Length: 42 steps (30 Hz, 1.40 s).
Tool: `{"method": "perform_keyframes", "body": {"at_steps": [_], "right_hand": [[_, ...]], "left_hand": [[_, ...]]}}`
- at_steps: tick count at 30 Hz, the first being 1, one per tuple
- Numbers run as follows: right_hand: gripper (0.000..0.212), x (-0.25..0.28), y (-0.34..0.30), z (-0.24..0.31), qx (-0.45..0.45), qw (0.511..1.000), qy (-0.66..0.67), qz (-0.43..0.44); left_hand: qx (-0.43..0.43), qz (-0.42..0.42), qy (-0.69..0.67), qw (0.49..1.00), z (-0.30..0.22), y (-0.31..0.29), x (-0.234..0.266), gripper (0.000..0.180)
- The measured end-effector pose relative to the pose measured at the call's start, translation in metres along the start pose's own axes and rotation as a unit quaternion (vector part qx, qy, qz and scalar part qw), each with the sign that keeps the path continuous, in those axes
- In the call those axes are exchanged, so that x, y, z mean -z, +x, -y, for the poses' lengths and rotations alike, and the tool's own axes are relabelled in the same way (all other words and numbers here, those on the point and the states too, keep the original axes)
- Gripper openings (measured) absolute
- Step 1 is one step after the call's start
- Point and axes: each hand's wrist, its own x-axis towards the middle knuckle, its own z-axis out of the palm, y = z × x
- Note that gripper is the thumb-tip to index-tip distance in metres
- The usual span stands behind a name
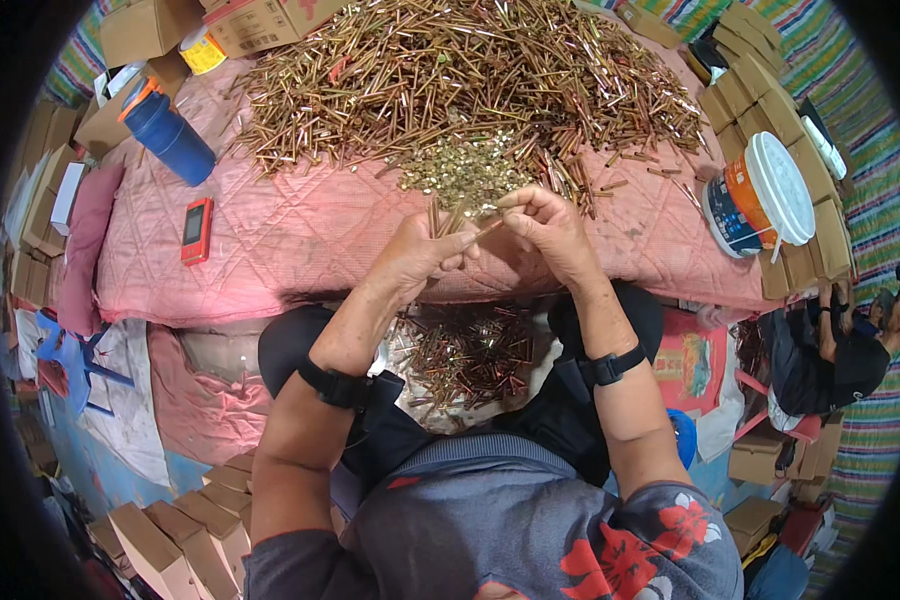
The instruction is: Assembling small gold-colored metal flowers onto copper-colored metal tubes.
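Left hand [425, 250] closed round a few tubes [447, 222]; right hand [550, 228] pinched on one tube [489, 228] between both hands. Shiny bits [470, 168] just beyond. I'd keep left steady, right pinch light.

Slender rods [470, 85] are showing coppery brown; small metallic pieces [465, 165] are gleaming pale gold. Quilted cover [300, 235] is showing pink, diamond-patterned. Tumbler [175, 142] is appearing blue with orange trim. Shirt [450, 520] is bearing red flowers on grey.
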Motion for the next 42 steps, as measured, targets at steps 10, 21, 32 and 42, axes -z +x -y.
{"method": "perform_keyframes", "body": {"at_steps": [10, 21, 32, 42], "right_hand": [[0.006, 0.003, -0.002, 0.000, -0.011, 1.000, 0.013, 0.003], [0.010, 0.022, -0.006, -0.009, 0.019, 0.982, -0.189, -0.007], [0.006, 0.047, -0.001, 0.003, 0.163, 0.891, -0.310, -0.290], [0.020, 0.033, 0.007, -0.007, 0.137, 0.777, -0.574, -0.217]], "left_hand": [[-0.007, 0.004, 0.019, 1.000, 0.000, 0.001, -0.001, 0.016], [0.018, 0.040, 0.075, 0.996, -0.003, -0.003, -0.010, 0.018], [0.013, -0.044, -0.034, 0.998, -0.004, 0.005, -0.001, 0.027], [0.050, -0.030, -0.115, 0.992, -0.005, 0.008, 0.010, 0.022]]}}
